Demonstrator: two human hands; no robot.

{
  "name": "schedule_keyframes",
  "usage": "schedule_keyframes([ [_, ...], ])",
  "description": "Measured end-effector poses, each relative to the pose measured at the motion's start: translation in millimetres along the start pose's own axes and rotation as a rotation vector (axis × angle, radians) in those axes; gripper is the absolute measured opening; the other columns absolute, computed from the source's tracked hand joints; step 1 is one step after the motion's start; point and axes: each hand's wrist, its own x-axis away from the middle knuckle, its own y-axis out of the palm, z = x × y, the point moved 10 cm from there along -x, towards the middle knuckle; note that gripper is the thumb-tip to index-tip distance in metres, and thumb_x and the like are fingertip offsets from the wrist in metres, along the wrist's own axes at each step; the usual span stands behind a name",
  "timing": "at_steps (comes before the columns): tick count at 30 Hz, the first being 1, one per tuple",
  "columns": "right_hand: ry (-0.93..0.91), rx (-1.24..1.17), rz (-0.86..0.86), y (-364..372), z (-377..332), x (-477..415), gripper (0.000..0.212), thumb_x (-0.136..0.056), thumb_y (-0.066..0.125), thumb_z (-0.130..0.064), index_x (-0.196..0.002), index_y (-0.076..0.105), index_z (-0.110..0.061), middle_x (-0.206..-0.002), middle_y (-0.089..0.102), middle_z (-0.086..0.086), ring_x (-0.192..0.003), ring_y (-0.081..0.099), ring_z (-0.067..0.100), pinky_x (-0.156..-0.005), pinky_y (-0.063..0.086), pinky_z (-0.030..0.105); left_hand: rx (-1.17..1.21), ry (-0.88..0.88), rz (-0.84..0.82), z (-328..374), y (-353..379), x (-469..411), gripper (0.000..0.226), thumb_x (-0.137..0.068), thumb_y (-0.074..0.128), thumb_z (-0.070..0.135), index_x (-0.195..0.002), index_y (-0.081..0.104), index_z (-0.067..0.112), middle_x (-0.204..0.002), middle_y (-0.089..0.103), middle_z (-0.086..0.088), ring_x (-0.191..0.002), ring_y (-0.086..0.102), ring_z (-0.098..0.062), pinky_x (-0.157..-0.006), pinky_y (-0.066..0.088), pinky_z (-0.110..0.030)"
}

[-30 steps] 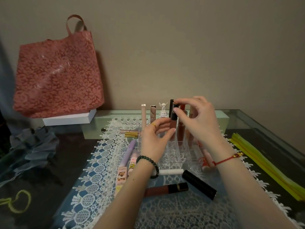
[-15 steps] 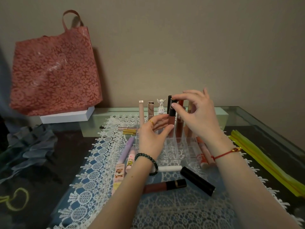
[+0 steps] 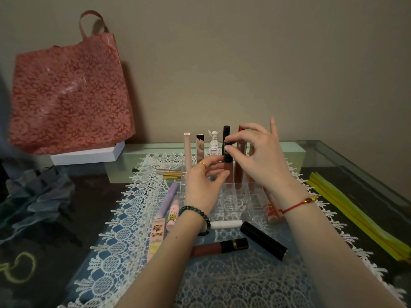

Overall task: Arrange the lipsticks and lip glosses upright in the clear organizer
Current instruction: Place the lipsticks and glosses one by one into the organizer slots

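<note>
Over the clear organizer (image 3: 236, 200), my right hand (image 3: 260, 162) pinched the black cap of a lip gloss (image 3: 228, 174) standing upright in one of its compartments. My left hand (image 3: 200, 187) curled beside that tube; whether it gripped anything, I couldn't tell.

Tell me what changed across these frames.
The right hand, pinching the black-capped lip gloss by its cap, has eased it slightly lower into the clear organizer, and its outer fingers have spread. Nothing was picked up or released. The left hand stays against the gloss's lower part; whether it grips is unclear. The loose tubes on the lace mat lie as before.
</note>
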Motion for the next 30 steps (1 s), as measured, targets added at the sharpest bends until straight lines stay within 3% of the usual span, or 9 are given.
schedule_keyframes([
  [7, -0.020, 0.061, 0.031, -2.0, 0.8, 7.7, 0.017, -0.081, 0.062, -0.031, -0.095, 0.068, -0.025, -0.102, 0.068, -0.006, -0.118, 0.047, 0.014, -0.108, -0.013, 0.038, -0.083, 0.011, -0.022, 2.2, 2.2, 2.0, 0.035, -0.076, 0.069, 0.005, -0.106, 0.059, 0.018, -0.086, 0.062, 0.010, -0.081, 0.061, 0.002, -0.071, 0.047, -0.004],
  [23, -0.043, 0.116, -0.015, 7.7, -0.8, 19.4, 0.028, -0.083, 0.060, -0.027, -0.111, 0.063, -0.020, -0.122, 0.058, -0.002, -0.130, 0.036, 0.018, -0.110, -0.011, 0.043, -0.143, 0.001, -0.005, 0.9, -0.1, 1.8, 0.032, -0.078, 0.066, 0.005, -0.108, 0.060, 0.016, -0.087, 0.063, 0.010, -0.079, 0.059, 0.005, -0.068, 0.044, -0.001],
  [30, -0.106, 0.056, 0.008, -3.5, -14.1, 21.2, 0.028, -0.082, 0.062, -0.021, -0.110, 0.063, -0.016, -0.120, 0.059, 0.003, -0.128, 0.039, 0.022, -0.111, 0.000, 0.039, -0.124, 0.005, 0.036, 9.2, -14.1, 1.3, 0.033, -0.076, 0.070, 0.008, -0.107, 0.061, 0.014, -0.091, 0.065, 0.005, -0.084, 0.063, -0.001, -0.082, 0.050, -0.013],
])
